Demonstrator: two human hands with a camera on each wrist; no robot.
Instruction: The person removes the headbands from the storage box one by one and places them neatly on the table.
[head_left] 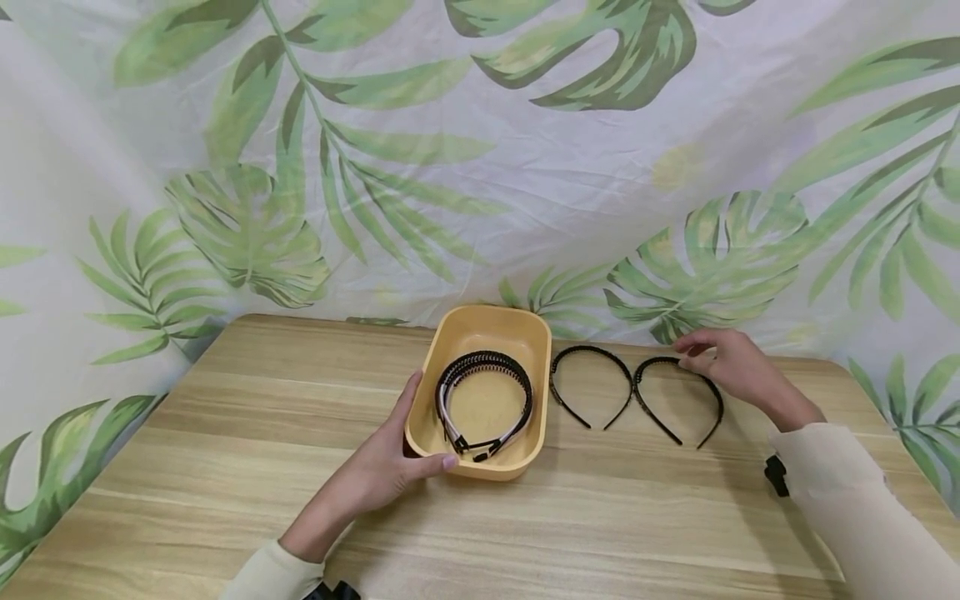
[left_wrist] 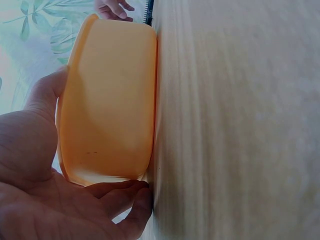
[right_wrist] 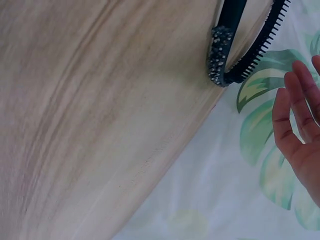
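My left hand point(head_left: 378, 467) grips a yellow plastic box point(head_left: 542, 408) at its near left side, the thumb over the rim and the fingers along the outer wall. Inside the box lie several headbands point(head_left: 522, 392), mostly black with a silvery one among them, nested in a ring. My right hand point(head_left: 727, 362) hovers at the top of a black headband point(head_left: 660, 421) on the table. In the right wrist view its fingers point(right_wrist: 282, 120) are loosely extended and apart from that headband, which shows comb teeth and a glittery, beaded part point(right_wrist: 220, 55).
Another black headband point(head_left: 592, 350) lies between the box and the right-hand headband. The wood-grain table point(head_left: 585, 525) ends at the back against a leaf-printed cloth point(head_left: 525, 192). Each wrist carries a small black device point(head_left: 777, 476).
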